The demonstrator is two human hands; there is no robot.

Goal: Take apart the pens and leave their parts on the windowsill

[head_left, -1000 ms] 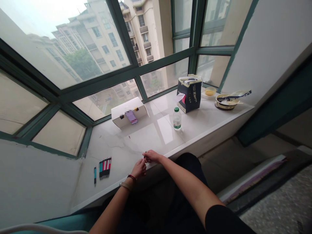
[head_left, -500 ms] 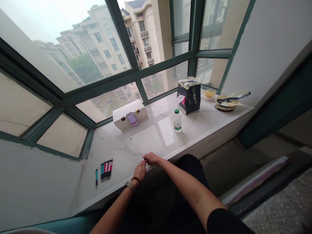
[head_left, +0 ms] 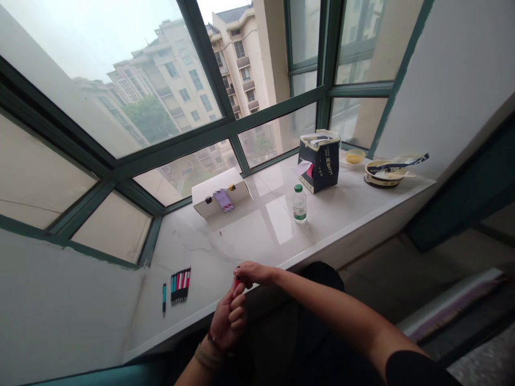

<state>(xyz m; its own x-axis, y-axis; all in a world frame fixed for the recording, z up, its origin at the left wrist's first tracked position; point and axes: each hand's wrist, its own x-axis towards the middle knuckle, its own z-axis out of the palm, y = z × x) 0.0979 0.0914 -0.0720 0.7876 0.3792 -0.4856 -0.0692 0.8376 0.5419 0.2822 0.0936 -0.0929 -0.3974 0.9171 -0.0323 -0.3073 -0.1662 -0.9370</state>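
My left hand (head_left: 228, 317) is closed around a red pen (head_left: 237, 281), mostly hidden by the fingers. Pinched at the pen's dark upper end are the fingers of my right hand (head_left: 252, 273), so both hands meet on it above the sill's front edge. To the left, a row of several pens (head_left: 181, 285) in teal, red and black lies side by side on the sill. A single teal pen (head_left: 164, 299) lies apart, just left of that row.
On the marble-look sill (head_left: 257, 241) stand a white box (head_left: 203, 201) with a blurred purple patch, a green-capped bottle (head_left: 299, 205) and a dark paper bag (head_left: 325, 166). Farther right are a small yellow-filled bowl (head_left: 355, 156) and a food bowl (head_left: 380, 174). Windows border the back.
My left hand has turned and come lower, showing its curled fingers and more of the red pen. My right hand stays at the pen's upper end. The whole view has shifted slightly.
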